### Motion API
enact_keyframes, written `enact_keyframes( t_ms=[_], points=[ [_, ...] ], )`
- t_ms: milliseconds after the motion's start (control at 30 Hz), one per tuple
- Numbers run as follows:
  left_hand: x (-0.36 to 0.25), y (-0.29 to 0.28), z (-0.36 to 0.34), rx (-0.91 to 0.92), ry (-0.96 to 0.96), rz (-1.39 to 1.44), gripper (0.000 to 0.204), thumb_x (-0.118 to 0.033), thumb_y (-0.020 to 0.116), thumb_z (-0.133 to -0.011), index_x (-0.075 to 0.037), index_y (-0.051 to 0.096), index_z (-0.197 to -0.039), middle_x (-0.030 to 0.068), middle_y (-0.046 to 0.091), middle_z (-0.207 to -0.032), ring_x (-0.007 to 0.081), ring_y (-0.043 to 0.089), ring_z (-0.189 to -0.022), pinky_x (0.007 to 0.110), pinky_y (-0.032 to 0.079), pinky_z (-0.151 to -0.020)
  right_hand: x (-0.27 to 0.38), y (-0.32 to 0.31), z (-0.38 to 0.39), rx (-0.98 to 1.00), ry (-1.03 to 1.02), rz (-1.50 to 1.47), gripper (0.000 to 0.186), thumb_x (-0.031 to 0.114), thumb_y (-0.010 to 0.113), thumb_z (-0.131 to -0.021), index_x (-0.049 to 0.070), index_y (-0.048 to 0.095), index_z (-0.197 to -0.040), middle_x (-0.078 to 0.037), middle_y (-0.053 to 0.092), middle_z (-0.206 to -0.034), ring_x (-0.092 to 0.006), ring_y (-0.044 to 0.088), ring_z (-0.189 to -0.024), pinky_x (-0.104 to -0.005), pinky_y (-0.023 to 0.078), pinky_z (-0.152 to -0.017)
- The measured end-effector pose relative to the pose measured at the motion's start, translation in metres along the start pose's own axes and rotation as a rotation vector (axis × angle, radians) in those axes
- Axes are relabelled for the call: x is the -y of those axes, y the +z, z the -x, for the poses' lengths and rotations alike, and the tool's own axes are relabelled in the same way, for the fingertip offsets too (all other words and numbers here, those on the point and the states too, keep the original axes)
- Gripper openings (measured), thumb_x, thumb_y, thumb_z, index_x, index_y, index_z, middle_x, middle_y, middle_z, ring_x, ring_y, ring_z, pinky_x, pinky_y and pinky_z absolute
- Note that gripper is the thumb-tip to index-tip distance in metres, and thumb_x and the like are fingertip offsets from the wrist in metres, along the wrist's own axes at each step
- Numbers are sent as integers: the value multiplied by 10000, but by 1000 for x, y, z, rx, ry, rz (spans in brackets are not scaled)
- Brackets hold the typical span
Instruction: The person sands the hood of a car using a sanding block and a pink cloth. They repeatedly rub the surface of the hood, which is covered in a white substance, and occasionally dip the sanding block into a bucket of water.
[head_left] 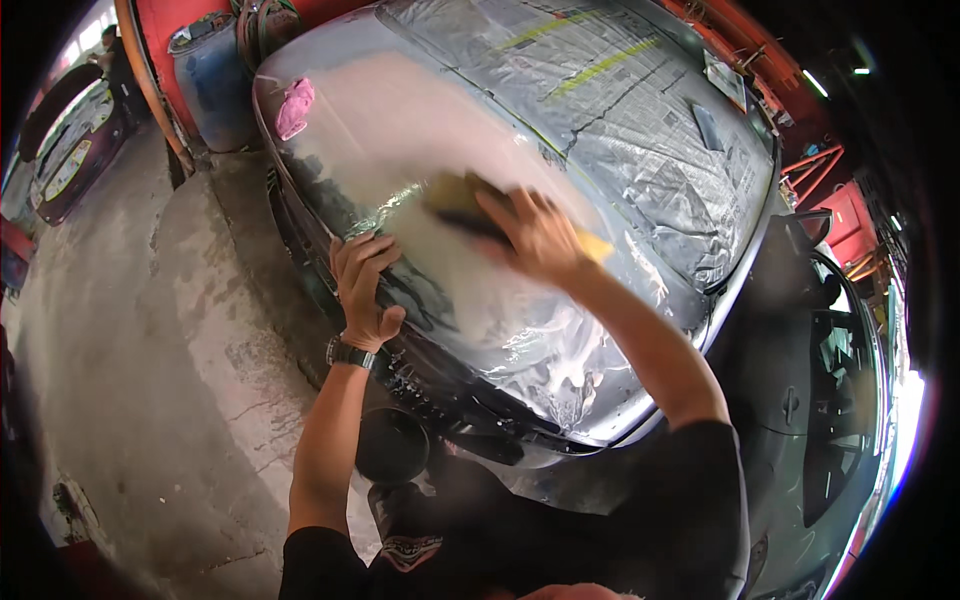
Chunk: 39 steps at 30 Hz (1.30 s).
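In front of me is a car hood (400,100), wet and patchy with pale pinkish, white and dark areas. My right hand (540,235) is closed on a long yellow and dark sanding block (455,200), pressed to the middle of the hood and blurred by motion. A yellow end of it shows beside my wrist. My left hand (362,275), with a watch (350,353) at the wrist, lies on the hood's front edge, holding nothing, fingers stretched out. Whitish suds (570,370) cover the near right part. A crumpled pink cloth (295,108) rests near the far left corner.
Silvery masking sheet (640,130) covers the windshield area. A dark bucket (392,445) stands below the front bumper by my left forearm. Another dark car (790,400) is close on the right. A blue barrel (210,90) stands at the far left, beyond the concrete floor (150,370).
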<state>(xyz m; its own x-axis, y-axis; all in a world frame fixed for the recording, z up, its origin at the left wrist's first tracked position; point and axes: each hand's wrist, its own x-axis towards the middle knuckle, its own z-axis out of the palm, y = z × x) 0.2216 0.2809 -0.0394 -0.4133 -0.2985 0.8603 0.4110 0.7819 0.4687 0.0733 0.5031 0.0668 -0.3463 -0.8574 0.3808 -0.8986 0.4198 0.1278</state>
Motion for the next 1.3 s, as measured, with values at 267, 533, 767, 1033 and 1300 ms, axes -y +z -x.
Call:
enact_keyframes(
  t_ms=[267, 533, 767, 1033, 1300],
  points=[
    [4, 19, -2, -37, 31, 84, 812, -731, 262, -946, -66, 717, -1039, 90, 695, -1135, 317, 597, -1145, 544, 249, -1149, -91, 22, -112, 76, 303, -14, 612, 565, 628, -891, 158, 603, -1347, -214, 596, -1176, -406, 634, -1082, -509, 528, -896],
    [2, 7, 6, -44, -30, 2, 794, -701, 238, -969, -76, 721, -1042, 79, 697, -1127, 308, 587, -1176, 546, 241, -1154, -19, -1, 1, 48, 22, -11, 660, 500, 705, -865, 182, 548, -1422, -161, 563, -1126, -360, 608, -1040, -490, 518, -867],
    [5, 22, 2, -83, 8, 77, 809, -700, 213, -966, -86, 736, -1019, 81, 702, -1104, 305, 590, -1175, 544, 239, -1159, -97, 11, -76, 41, 231, 14, 627, 557, 652, -897, 148, 597, -1369, -188, 602, -1137, -376, 645, -1019, -494, 536, -845],
    [1, 14, 3, -113, -31, 23, 738, -645, 249, -990, -92, 737, -1010, 74, 699, -1122, 310, 574, -1204, 534, 236, -1162, -15, 12, -21, 76, 63, 24, 631, 522, 643, -911, 186, 540, -1434, -191, 553, -1165, -366, 605, -1042, -490, 519, -903],
    [4, 21, 5, -111, -9, 98, 748, -677, 247, -974, -110, 732, -1012, 67, 690, -1133, 294, 572, -1193, 504, 220, -1168, -24, 37, -119, 5, 117, 87, 523, 484, 614, -944, 237, 586, -1405, -174, 575, -1141, -375, 622, -1021, -492, 515, -892]
  ],
)
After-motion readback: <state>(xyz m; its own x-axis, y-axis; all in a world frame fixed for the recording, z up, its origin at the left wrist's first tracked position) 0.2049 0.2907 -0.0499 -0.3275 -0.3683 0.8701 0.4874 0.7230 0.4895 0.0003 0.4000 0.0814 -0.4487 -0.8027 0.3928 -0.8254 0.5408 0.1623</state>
